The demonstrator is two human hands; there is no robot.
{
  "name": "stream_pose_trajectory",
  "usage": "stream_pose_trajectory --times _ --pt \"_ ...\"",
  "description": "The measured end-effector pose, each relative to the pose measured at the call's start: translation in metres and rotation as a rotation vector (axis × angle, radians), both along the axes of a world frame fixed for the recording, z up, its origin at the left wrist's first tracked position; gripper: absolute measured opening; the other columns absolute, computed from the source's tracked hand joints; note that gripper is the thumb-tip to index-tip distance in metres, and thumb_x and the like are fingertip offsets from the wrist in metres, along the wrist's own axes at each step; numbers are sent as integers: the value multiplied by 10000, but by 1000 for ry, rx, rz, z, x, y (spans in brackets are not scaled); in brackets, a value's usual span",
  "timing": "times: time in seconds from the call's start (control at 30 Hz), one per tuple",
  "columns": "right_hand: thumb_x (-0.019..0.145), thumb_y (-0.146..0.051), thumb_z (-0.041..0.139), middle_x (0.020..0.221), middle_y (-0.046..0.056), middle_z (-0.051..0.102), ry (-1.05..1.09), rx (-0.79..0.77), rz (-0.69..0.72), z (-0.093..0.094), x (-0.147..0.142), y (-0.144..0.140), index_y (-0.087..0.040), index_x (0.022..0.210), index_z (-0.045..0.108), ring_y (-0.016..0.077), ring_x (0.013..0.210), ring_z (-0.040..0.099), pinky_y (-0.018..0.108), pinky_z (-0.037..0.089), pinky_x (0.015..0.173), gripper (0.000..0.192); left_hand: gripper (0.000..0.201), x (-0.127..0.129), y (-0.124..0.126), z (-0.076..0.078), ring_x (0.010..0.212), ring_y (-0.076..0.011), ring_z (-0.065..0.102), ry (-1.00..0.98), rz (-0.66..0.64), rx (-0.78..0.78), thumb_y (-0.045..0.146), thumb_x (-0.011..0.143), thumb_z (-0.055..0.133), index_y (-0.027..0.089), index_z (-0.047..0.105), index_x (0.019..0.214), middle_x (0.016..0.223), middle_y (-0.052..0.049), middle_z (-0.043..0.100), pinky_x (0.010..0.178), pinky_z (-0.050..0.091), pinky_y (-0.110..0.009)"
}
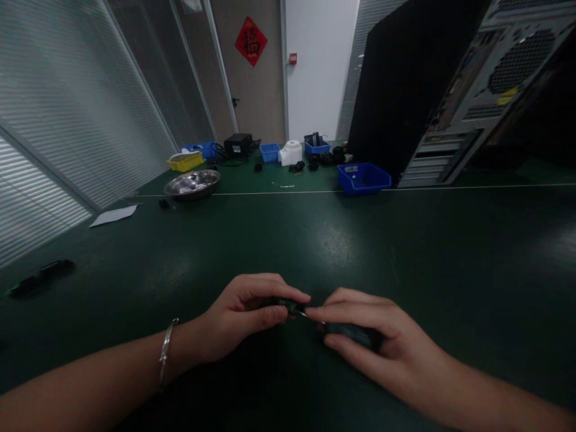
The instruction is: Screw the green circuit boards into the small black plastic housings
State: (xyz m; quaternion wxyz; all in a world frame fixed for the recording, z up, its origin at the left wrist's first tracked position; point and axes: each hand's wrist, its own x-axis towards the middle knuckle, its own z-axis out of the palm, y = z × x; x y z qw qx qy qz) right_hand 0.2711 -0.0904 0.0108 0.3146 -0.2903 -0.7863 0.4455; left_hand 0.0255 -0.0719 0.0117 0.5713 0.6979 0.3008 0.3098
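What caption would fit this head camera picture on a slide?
Two hands, left and right, pinch a small dark part over a green table.

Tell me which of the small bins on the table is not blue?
The yellow bin, far left beside the steel bowl. The other bins are blue: one by the computer case, two flanking the white device.

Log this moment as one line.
left hand: pinching small dark part | right hand: gripping dark tool at the part | surface: green bench
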Motion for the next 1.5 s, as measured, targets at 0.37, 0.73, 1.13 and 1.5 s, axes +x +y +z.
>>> stream_pose_trajectory --times 0.37,0.73,1.13,1.5 --pt "900 -85 601 1010 23 680 37 -33 30 1 0 -1 -305 1232 636 145 910 649 264 502 774 399 265 1 1 1 808 -136 588 -110 -101 -246 261 881 620 185 699 1122 945 -63 600 734 463 -243" --pt "892 -96 586 961 29 676 98 -36 -42 1 2 -1 -304 1192 658 173 856 640 299 487 728 372 327 3 -2 -6 809 -111 654 -240 -155 -355 279 890 623 208 633 1209 931 -58 715 755 520 -212" --pt "891 -92 573 952 33 687 122 -37 -49 3 2 -2 -309 1181 663 179 860 646 308 491 736 373 138 5 -1 -6 881 -160 689 -323 -107 -345 198 895 613 142 578 1016 983 -103 726 790 526 -283" --pt "877 -92 584 903 31 676 106 -24 -91 3 0 -3 -280 1142 689 162 809 649 269 490 695 342 244 6 7 -10 1071 -235 642 -415 33 -447 18 841 607 166 564 1030 1076 -64 666 962 459 -402"
